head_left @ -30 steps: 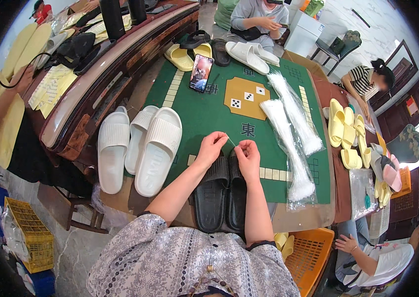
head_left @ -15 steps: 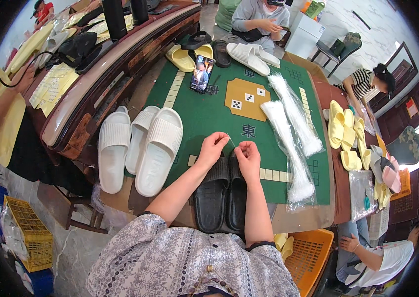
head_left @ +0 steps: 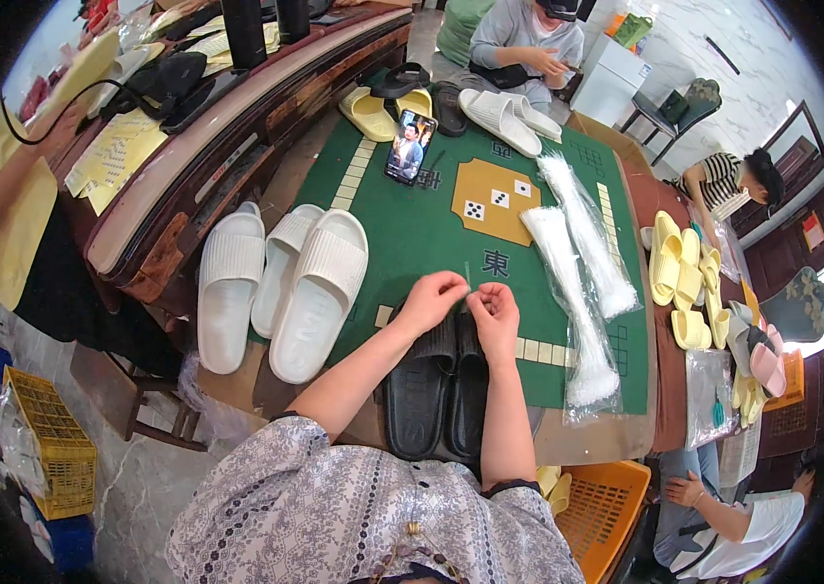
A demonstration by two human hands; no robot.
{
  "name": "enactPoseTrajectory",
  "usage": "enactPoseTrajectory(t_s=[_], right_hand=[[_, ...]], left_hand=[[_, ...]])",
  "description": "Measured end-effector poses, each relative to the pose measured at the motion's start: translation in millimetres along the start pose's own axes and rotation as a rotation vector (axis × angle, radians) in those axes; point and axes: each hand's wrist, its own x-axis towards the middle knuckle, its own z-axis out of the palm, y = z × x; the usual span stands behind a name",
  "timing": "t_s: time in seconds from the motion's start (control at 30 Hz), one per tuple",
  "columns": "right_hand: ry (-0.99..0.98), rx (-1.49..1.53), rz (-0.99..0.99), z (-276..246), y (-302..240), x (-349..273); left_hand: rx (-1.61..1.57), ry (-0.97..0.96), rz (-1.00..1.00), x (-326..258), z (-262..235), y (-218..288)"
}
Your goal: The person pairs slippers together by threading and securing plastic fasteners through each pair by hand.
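Over the far ends of a pair of black slides (head_left: 416,414), my left hand (head_left: 431,304) and my right hand (head_left: 496,319) meet with fingertips pinched. Between them is a thin, translucent plastic strand (head_left: 466,273), one end sticking up above the fingers. Both hands close on it, though the fingers partly hide it. The slides lie side by side at the table's near edge, toes pointing away from me. To the right rest two clear bags of thin white strands (head_left: 575,316). White ribbed slides (head_left: 320,307) lie left of my left forearm.
A lit phone (head_left: 410,148) leans near yellow slides (head_left: 369,115) at the back of the green mat (head_left: 397,234). More yellow slides (head_left: 666,258) line the right side. An orange crate (head_left: 607,511) sits below the near right edge. Other people sit around.
My fingertips have come closer together. The strand, stretched between the hands before, now pokes upward from them. The whole view has shifted slightly.
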Motion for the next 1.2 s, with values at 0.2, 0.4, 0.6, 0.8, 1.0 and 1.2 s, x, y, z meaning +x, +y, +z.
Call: enactPoseTrajectory(t_s=[0.2, 0.4, 0.6, 0.8, 1.0, 1.2], right_hand=[[0.019, -0.005, 0.012, -2, 7, 2], [0.013, -0.005, 0.022, -1, 4, 2], [0.015, 0.028, 0.011, -3, 8, 2], [0.015, -0.007, 0.027, -4, 10, 3], [0.016, 0.028, 0.01, -1, 6, 2], [-0.006, 0.018, 0.039, -2, 5, 1]], left_hand=[[-0.04, 0.069, -0.038, 3, 0, -1], [-0.084, 0.066, -0.04, 2, -1, -3], [-0.017, 0.038, -0.038, -1, 1, 2], [-0.095, 0.137, -0.043, 2, 1, -4], [0.02, -0.07, -0.051, 0, 0, 0], [-0.17, 0.144, -0.06, 5, 1, -9]])
